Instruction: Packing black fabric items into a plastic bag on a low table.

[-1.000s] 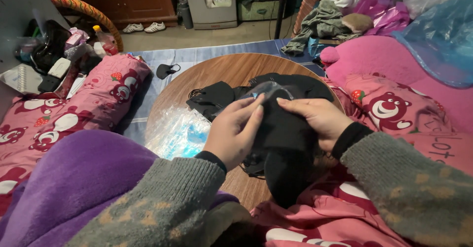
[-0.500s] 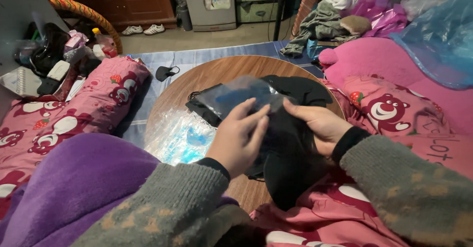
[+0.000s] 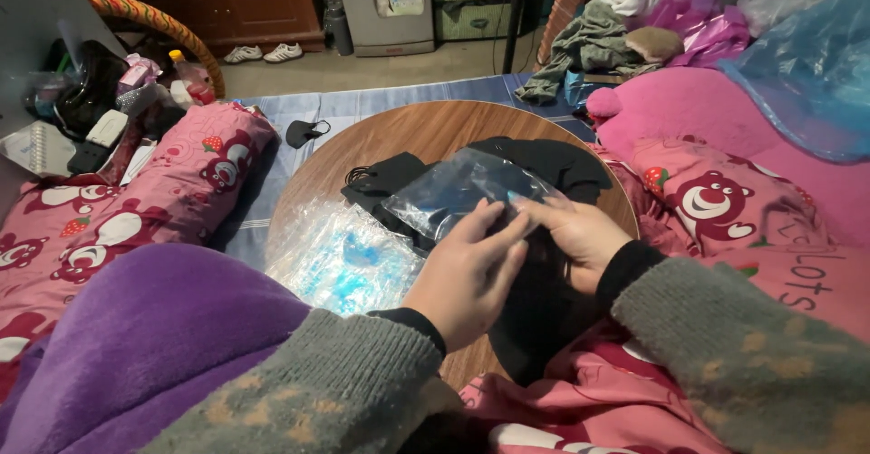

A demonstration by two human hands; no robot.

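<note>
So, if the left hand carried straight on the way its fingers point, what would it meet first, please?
Probably the clear plastic bag, which the left hand already touches at its edge; beyond lies black fabric, though depth is unclear.

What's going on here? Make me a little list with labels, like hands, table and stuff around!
left hand: left hand touches the clear plastic bag
right hand: right hand grips the bag's near edge, over black cloth items
table: round wooden table
also on table: crinkly clear and blue plastic sheet
beside table: pink bear-print blanket, purple blanket
floor: white shoes
</note>
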